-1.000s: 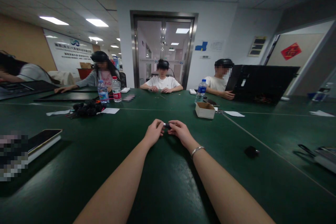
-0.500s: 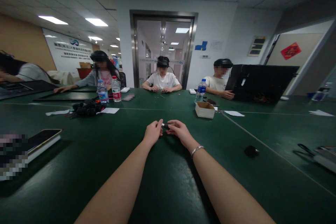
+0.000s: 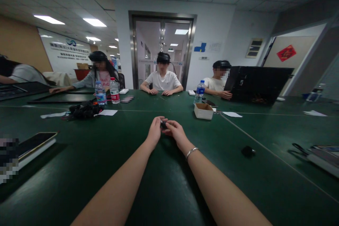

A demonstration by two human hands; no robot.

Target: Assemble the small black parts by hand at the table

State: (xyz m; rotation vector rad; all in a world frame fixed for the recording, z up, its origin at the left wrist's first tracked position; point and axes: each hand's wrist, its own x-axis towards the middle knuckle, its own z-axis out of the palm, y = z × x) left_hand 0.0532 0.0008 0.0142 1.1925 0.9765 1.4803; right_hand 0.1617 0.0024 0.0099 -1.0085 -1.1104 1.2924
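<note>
Fingertips (image 3: 167,123) of the left hand (image 3: 154,132) and right hand (image 3: 178,133) are drawn narrow in the head view, closed around a small dark object (image 3: 163,125) that lies between them, partly covered. It looks light and stiff, perhaps slippery if smooth; opposite sides seem the best hold, by gentle pinch. Beyond the fingers, to their right, stands an open box (image 3: 203,113); fragility I cannot tell.
</note>
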